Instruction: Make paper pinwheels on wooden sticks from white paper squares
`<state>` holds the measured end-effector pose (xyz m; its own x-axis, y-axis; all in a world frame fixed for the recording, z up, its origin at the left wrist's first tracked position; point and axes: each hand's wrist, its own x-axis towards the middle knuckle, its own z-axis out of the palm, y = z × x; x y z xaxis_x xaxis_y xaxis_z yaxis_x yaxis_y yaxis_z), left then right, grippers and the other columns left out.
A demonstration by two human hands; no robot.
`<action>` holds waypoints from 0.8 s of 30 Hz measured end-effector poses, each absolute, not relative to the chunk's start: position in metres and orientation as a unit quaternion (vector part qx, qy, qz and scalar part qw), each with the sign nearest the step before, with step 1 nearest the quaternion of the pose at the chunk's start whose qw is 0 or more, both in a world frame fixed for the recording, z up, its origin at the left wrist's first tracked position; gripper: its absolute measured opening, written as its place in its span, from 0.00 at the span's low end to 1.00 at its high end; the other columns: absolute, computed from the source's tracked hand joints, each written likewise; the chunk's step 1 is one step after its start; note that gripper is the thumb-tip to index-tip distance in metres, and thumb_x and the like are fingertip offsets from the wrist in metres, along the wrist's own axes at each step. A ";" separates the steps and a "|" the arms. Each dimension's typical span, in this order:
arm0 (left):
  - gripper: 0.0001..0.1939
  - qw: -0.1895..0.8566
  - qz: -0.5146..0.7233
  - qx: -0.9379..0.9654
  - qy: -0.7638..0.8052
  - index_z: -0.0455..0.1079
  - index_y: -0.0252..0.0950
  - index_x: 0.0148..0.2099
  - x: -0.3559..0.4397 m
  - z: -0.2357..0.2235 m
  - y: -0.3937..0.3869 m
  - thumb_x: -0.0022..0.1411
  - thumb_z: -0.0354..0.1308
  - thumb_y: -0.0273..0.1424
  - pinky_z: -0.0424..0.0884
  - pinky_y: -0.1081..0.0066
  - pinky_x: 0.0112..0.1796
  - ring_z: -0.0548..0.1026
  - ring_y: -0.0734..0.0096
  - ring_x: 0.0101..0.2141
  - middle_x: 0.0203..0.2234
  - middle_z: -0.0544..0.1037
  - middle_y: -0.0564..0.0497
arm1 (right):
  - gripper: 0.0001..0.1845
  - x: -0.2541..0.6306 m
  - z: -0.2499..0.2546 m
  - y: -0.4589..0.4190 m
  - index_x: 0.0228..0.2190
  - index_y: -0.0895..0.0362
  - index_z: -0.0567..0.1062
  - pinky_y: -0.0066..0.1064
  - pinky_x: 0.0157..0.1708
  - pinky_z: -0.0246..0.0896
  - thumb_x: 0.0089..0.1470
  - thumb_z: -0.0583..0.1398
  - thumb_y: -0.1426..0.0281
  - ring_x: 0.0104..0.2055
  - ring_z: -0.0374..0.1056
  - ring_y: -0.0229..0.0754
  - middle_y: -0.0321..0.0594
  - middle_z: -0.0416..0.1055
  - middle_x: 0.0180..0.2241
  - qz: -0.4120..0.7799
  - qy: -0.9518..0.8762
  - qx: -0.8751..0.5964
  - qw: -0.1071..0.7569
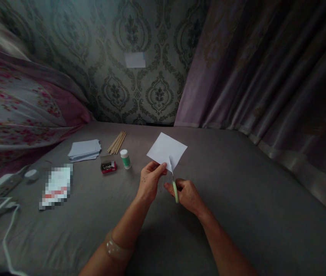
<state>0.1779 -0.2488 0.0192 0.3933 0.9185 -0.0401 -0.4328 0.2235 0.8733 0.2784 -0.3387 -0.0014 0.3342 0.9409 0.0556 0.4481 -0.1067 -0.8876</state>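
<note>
A square white sheet of paper (165, 147) is held up by its near edge in my left hand (150, 178), thumb on top. My right hand (187, 193) is closed round the light green handles of a pair of scissors (175, 191). The scissor blades reach into the paper's near corner, just right of my left thumb. Part of the blades lies over the sheet, and my fingers partly hide the handles.
Left of my hands stand a glue stick (125, 159), a small red box with metal bits (108, 166), a bundle of wooden sticks (117, 143) and a stack of white paper (84, 149). A blurred packet (57, 186), power strip (3, 188) and white cable (10, 234) lie far left.
</note>
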 end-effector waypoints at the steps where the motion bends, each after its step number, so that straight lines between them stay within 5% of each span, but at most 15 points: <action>1: 0.12 0.725 0.466 0.415 0.292 0.71 0.31 0.26 0.178 0.019 -0.249 0.42 0.69 0.33 0.64 0.76 0.28 0.68 0.79 0.22 0.18 0.71 0.54 | 0.23 0.279 -0.001 -0.339 0.15 0.57 0.62 0.26 0.21 0.47 0.47 0.60 0.53 0.20 0.52 0.33 0.31 0.57 0.16 0.280 -0.502 -0.690 0.440; 24: 0.12 0.723 0.475 0.412 0.286 0.73 0.31 0.28 0.179 0.014 -0.247 0.42 0.69 0.33 0.64 0.76 0.27 0.68 0.79 0.22 0.19 0.72 0.54 | 0.25 0.280 -0.003 -0.337 0.14 0.57 0.60 0.27 0.21 0.45 0.47 0.59 0.53 0.21 0.48 0.32 0.30 0.52 0.16 0.279 -0.497 -0.705 0.422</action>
<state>0.1792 -0.2470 0.0138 0.3862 0.9221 -0.0219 -0.4512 0.2096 0.8675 0.2804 -0.3368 -0.0028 0.3507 0.9361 0.0273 0.4654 -0.1489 -0.8725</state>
